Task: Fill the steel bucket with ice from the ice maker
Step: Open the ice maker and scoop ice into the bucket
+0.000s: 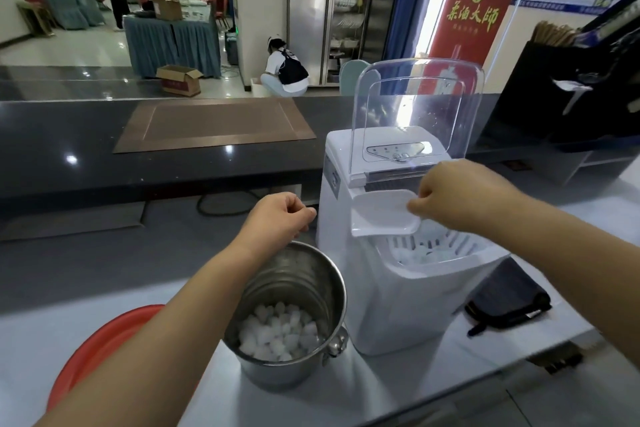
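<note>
The steel bucket (294, 291) stands on the white counter, its bottom covered with ice cubes (277, 333). Right of it sits the white ice maker (398, 288) with its clear lid (415, 107) raised and ice visible in its basket (426, 253). My right hand (460, 198) holds a white plastic scoop (384, 213) over the basket opening; the scoop looks empty. My left hand (280, 215) hovers above the bucket's far rim with loosely curled fingers and nothing visible in it.
A red basin (104, 340) lies at the lower left beside the bucket. A dark pouch (509, 302) sits right of the ice maker. Behind runs a dark counter with a brown mat (214, 125). A person crouches on the floor beyond.
</note>
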Motion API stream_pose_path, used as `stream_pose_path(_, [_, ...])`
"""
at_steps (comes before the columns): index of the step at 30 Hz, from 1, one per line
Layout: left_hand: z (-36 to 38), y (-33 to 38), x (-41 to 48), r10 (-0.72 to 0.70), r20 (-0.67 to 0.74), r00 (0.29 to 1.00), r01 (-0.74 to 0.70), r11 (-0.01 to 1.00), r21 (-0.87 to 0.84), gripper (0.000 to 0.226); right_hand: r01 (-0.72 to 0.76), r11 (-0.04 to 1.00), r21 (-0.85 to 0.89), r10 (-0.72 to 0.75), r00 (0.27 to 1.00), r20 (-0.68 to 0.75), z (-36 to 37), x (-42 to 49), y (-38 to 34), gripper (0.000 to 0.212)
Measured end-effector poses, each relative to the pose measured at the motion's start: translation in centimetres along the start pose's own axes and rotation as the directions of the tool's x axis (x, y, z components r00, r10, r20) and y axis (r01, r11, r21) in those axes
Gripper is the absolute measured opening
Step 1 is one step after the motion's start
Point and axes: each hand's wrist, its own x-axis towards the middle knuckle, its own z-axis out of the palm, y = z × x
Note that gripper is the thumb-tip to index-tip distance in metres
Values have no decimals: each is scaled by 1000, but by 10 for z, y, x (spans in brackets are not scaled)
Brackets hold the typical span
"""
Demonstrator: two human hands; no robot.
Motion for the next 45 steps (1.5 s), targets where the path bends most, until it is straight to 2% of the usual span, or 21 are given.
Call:
stream_pose_path(5, [21, 8, 6, 3, 39, 999, -3, 1000, -9, 22, -120, 986, -119, 109, 990, -91, -3, 9, 50, 35])
stream_pose_path(8, [30, 13, 10, 1, 63, 998, 0, 1000, -24, 21, -146, 959, -241, 119, 985, -121, 4, 12, 64, 32])
stream_pose_path(10, [35, 15, 12, 0, 76, 997, 2, 1000, -31, 22, -123, 928, -351, 78, 987, -142, 11, 14, 68, 31])
stream_pose_path(14, [44, 21, 15, 6, 95, 995, -2, 999, -42, 23, -66, 840, -538, -17, 989, -148, 28, 21, 69, 12])
stream_pose_path(21, [51, 25, 18, -19, 101, 995, 24, 999, -44, 23, 67, 755, -653, -102, 995, -17, 48, 33, 68, 21])
stream_pose_path(24, [50, 25, 19, -19, 103, 994, 24, 999, -49, 22, 77, 792, -606, -82, 996, 19, 53, 40, 67, 20])
stream_pose_path(28, [50, 26, 20, -28, 103, 994, 33, 998, -47, 22, 77, 894, -441, -32, 994, 108, 55, 46, 68, 21])
stream_pose_path(33, [51, 27, 22, -37, 111, 993, 44, 997, -59, 22, 83, 965, -248, -20, 969, 246, 70, 50, 63, 19])
stream_pose_path(35, [51, 27, 23, -39, 118, 992, 47, 997, -63, 21, 74, 980, -183, -21, 960, 280, 72, 50, 59, 20])
stream_pose_path(38, [50, 27, 23, -37, 132, 991, 45, 997, -57, 21, 72, 992, -103, -31, 935, 353, 76, 51, 54, 34])
stream_pose_path(41, [49, 27, 23, -38, 139, 990, 45, 998, -47, 20, 59, 998, -35, -39, 906, 421, 82, 50, 48, 27])
stream_pose_path(45, [49, 27, 23, -39, 138, 990, 45, 998, -37, 22, 15, 1000, 27, -25, 898, 440, 84, 51, 45, 24])
